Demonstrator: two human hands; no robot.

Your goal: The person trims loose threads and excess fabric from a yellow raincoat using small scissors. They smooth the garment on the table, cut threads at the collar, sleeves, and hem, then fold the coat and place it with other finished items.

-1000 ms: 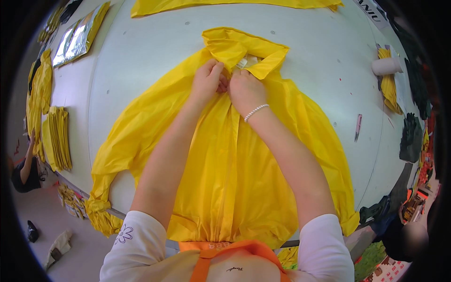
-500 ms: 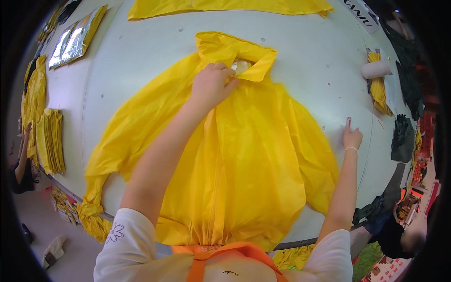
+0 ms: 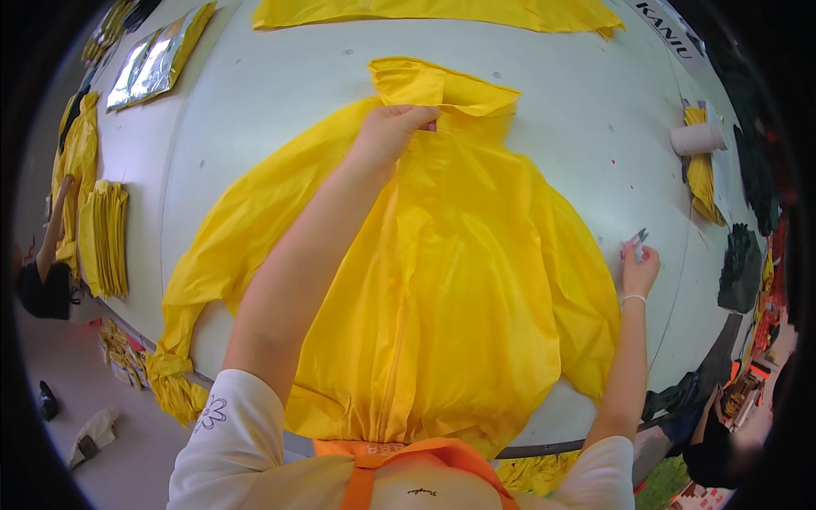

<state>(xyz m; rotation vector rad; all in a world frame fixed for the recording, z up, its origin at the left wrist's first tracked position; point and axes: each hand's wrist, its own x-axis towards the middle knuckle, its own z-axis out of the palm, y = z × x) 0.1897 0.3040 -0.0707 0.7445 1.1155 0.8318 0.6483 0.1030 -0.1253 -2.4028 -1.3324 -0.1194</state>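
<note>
A yellow rain jacket (image 3: 459, 280) lies spread flat on the white table (image 3: 280, 93), collar away from me. My left hand (image 3: 391, 132) grips the fabric at the neck, just below the collar. My right hand (image 3: 639, 265) is out to the right of the jacket, lifted off the table and closed on a small metal thread snip (image 3: 637, 238) with its tips pointing up.
Another yellow garment (image 3: 442, 13) lies along the far edge. Folded yellow stacks (image 3: 106, 238) and silver packets (image 3: 157, 59) are at the left. A white cup (image 3: 699, 138), yellow cloth (image 3: 704, 174) and dark items (image 3: 738, 268) sit at the right. A person (image 3: 42, 272) stands at far left.
My right hand left the collar, swung out to the right side of the table and picked up the snip. My left hand stayed at the neck of the jacket.
</note>
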